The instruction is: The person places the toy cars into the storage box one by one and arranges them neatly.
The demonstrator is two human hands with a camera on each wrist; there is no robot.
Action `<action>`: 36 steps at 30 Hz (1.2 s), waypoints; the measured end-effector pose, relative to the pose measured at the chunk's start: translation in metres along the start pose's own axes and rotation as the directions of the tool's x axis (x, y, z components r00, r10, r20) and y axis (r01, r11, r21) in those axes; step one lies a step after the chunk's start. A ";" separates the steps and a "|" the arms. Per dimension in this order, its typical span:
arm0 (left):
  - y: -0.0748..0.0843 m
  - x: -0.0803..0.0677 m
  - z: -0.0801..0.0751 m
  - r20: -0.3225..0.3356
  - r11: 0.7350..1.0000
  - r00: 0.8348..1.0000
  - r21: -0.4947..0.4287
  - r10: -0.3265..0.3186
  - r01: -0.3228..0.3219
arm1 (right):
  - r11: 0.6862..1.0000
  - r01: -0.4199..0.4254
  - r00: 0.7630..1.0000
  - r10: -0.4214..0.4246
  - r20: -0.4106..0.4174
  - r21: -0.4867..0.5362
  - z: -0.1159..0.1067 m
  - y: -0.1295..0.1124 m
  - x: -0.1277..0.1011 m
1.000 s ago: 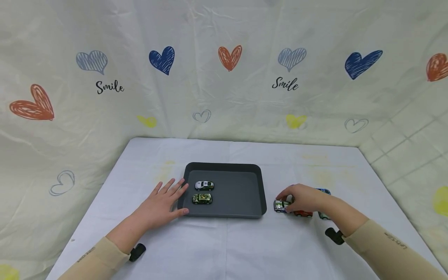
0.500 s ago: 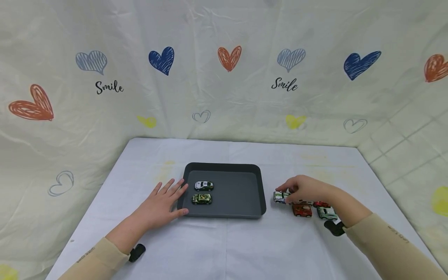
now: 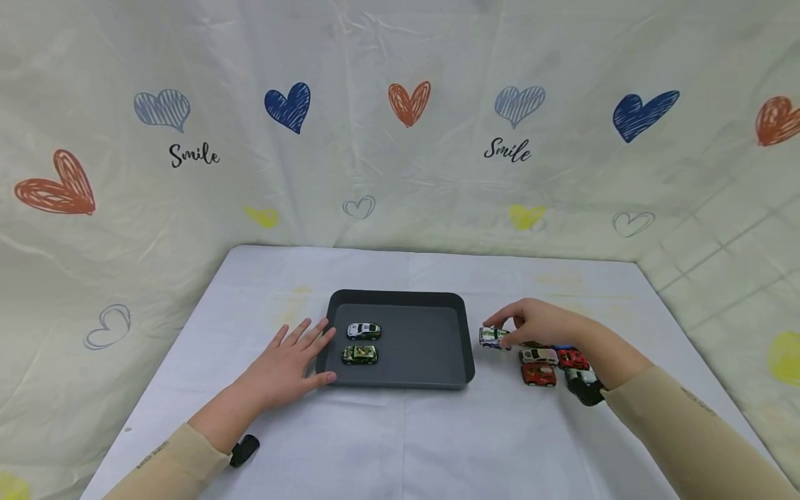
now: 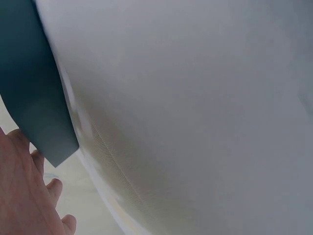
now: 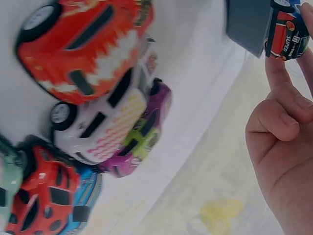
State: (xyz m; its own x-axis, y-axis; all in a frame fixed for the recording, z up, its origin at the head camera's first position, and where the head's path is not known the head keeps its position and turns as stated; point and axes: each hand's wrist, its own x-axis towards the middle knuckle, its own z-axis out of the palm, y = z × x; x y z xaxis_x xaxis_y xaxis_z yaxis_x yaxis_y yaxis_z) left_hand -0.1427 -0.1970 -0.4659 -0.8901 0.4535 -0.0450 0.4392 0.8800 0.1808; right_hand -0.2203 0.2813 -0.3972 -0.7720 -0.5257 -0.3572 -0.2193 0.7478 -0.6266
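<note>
My right hand (image 3: 540, 326) pinches a small white and green toy car (image 3: 492, 337) between thumb and fingers, just right of the tray's edge. In the right wrist view that toy car (image 5: 288, 36) shows a red and black end marked "SUPER". My left hand (image 3: 284, 364) lies with fingers spread, fingertips at the left rim of the dark grey tray (image 3: 425, 347). Inside the tray, a white and black toy car (image 3: 364, 331) sits behind a camouflage toy car (image 3: 359, 355), both on the left side.
Loose toy cars stand beneath and beside my right wrist: an orange-red one (image 5: 88, 49), a white one (image 5: 105, 117), a purple one (image 5: 142, 137), a red spotted one (image 5: 46, 191) and others. A white cloth (image 3: 400, 437) covers the table. A printed curtain hangs behind.
My right hand has lifted the toy car from among the others and moved it away from me and slightly left, toward the tray. My left hand has stayed put.
</note>
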 end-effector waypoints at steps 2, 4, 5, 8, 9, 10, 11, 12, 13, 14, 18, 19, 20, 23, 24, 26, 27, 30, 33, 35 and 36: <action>0.001 0.000 0.000 0.005 1.000 1.000 0.001 -0.002 0.002 | 1.000 -0.006 1.000 0.006 -0.006 0.001 -0.001 -0.005 0.002; 0.001 0.000 -0.001 0.009 1.000 1.000 0.003 -0.008 0.008 | 1.000 -0.004 1.000 0.004 -0.008 0.004 -0.002 -0.009 0.004; 0.002 0.000 -0.001 0.010 1.000 1.000 0.002 -0.008 0.008 | 1.000 -0.003 1.000 0.003 -0.007 0.007 -0.002 -0.011 0.006; 0.003 -0.001 -0.003 0.013 1.000 1.000 0.007 -0.013 0.013 | 1.000 0.013 1.000 -0.013 0.003 0.004 -0.003 -0.016 0.011; 0.003 -0.001 -0.003 0.015 1.000 1.000 0.009 -0.014 0.014 | 1.000 0.020 1.000 -0.020 0.005 -0.001 -0.004 -0.018 0.013; 0.003 -0.001 -0.003 0.018 1.000 1.000 0.014 -0.014 0.014 | 1.000 0.025 1.000 -0.025 0.009 -0.005 -0.004 -0.019 0.015; 0.003 -0.001 -0.004 0.017 1.000 1.000 0.014 -0.013 0.013 | 1.000 0.030 0.999 -0.030 0.013 -0.009 -0.005 -0.020 0.017; 0.003 -0.001 -0.003 0.019 1.000 1.000 0.019 -0.014 0.014 | 0.999 0.041 0.999 -0.041 0.016 -0.016 -0.006 -0.022 0.019; 0.003 -0.001 -0.003 0.017 1.000 1.000 0.016 -0.010 0.009 | 0.998 0.051 0.999 -0.050 0.020 -0.023 -0.007 -0.023 0.022; 0.003 -0.001 -0.002 0.018 1.000 1.000 0.014 -0.009 0.009 | 0.998 0.055 0.998 -0.054 0.024 -0.025 -0.007 -0.025 0.024; 0.001 0.000 0.000 0.030 1.000 0.999 0.019 -0.021 0.021 | 0.996 0.083 0.996 -0.082 0.038 -0.038 -0.009 -0.036 0.035; 0.000 0.000 0.000 0.030 1.000 0.999 0.015 -0.020 0.020 | 0.995 0.088 0.995 -0.087 0.041 -0.041 -0.009 -0.039 0.038; 0.000 0.000 0.000 0.031 1.000 0.999 0.013 -0.021 0.021 | 0.995 0.094 0.995 -0.092 0.044 -0.041 -0.008 -0.043 0.041; 0.000 0.000 0.000 0.020 1.000 1.000 -0.004 -0.011 0.011 | 0.993 0.104 0.993 -0.102 0.052 -0.046 -0.007 -0.054 0.052; 0.000 0.000 -0.001 0.015 1.000 1.000 -0.011 -0.005 0.005 | 0.993 0.108 0.993 -0.105 0.057 -0.047 -0.006 -0.057 0.056; 0.001 -0.001 -0.001 0.013 1.000 1.000 -0.014 -0.003 0.003 | 0.993 0.111 0.992 -0.108 0.069 -0.042 -0.005 -0.065 0.063; 0.001 -0.001 -0.001 0.014 1.000 1.000 -0.012 -0.004 0.004 | 0.992 0.116 0.991 -0.113 0.073 -0.042 -0.004 -0.068 0.067; 0.001 -0.002 -0.002 0.014 1.000 1.000 -0.005 -0.003 0.003 | 0.989 0.140 0.987 -0.136 0.087 -0.044 -0.001 -0.078 0.077; 0.003 -0.003 -0.004 0.015 1.000 1.000 0.005 -0.001 0.001 | 0.985 0.166 0.983 -0.161 0.087 -0.046 0.003 -0.085 0.088; 0.004 -0.003 -0.005 0.018 1.000 1.000 0.011 -0.004 0.004 | 0.983 0.178 0.981 -0.173 0.085 -0.046 0.006 -0.090 0.095; 0.004 -0.003 -0.005 0.017 1.000 1.000 0.008 -0.004 0.003 | 0.982 0.182 0.980 -0.178 0.083 -0.045 0.007 -0.092 0.098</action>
State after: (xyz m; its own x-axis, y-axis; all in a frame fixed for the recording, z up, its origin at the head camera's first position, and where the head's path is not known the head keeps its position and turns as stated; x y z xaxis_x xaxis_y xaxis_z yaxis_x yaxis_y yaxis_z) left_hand -0.1386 -0.1957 -0.4600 -0.8895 0.4526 -0.0620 0.4370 0.8826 0.1731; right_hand -0.2715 0.1579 -0.3794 -0.6682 -0.6825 -0.2963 -0.3831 0.6570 -0.6493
